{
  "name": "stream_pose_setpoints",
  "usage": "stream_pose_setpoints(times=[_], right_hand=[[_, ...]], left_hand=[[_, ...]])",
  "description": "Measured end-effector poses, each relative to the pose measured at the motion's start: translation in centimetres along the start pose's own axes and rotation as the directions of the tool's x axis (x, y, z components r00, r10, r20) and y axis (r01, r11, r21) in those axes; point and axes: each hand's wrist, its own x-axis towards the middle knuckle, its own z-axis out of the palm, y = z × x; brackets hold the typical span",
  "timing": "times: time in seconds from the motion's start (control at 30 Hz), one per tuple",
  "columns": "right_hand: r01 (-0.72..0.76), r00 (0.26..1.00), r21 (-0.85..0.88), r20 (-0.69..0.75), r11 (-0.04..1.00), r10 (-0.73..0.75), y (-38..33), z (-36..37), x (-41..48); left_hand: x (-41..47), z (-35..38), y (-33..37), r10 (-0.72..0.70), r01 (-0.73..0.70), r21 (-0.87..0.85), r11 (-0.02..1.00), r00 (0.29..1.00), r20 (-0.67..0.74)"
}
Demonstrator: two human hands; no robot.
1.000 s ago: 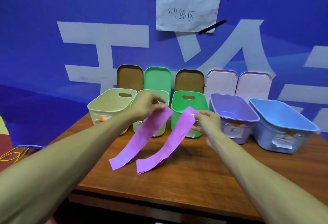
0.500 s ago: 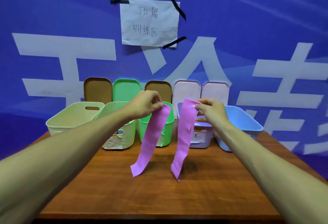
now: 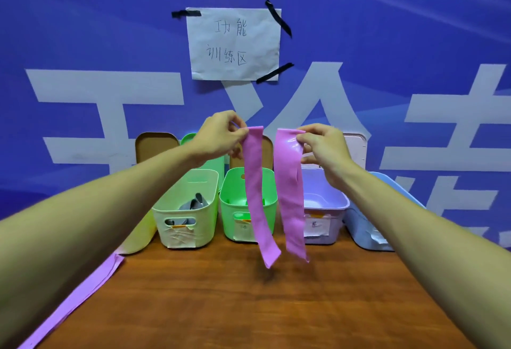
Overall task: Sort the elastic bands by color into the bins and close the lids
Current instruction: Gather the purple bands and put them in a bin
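Note:
My left hand [image 3: 221,135] pinches the top of one purple elastic band [image 3: 255,196], and my right hand [image 3: 323,146] pinches the top of a second purple band [image 3: 290,196]. Both strips hang straight down above the wooden table [image 3: 249,307], in front of the green bin [image 3: 232,202] and the lilac bin [image 3: 326,199]. A pale green bin [image 3: 182,210] on the left holds grey bands [image 3: 193,204]. A yellow bin [image 3: 138,238] and a blue bin [image 3: 367,227] stand at the row's two ends. All bins are open.
Lids lean upright against the blue wall behind the bins: brown [image 3: 154,146], green [image 3: 189,138], pale pink [image 3: 356,149]. Another purple strip [image 3: 74,299] lies along the table's left edge. A taped paper sign [image 3: 235,44] hangs on the wall.
Both hands have lifted the two purple bands higher, so their ends left the table and now hang free. The view shifted left, so the bins sit more to the right.

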Motion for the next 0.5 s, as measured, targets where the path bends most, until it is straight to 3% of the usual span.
stream_pose_setpoints(times=[0.2, 0.5], right_hand=[[0.04, 0.999, 0.039, 0.016, 0.998, -0.04, -1.4, 4.6, 2.2], [0.085, 0.99, -0.113, -0.102, 0.99, -0.097, -1.3, 9.1, 5.5]], left_hand=[[0.4, -3.8, -0.8, -0.107, 0.089, -0.271, 0.958, 0.993, -0.053], [0.6, -7.3, -2.9, -0.111, 0.093, -0.285, 0.954, 0.993, -0.045]])
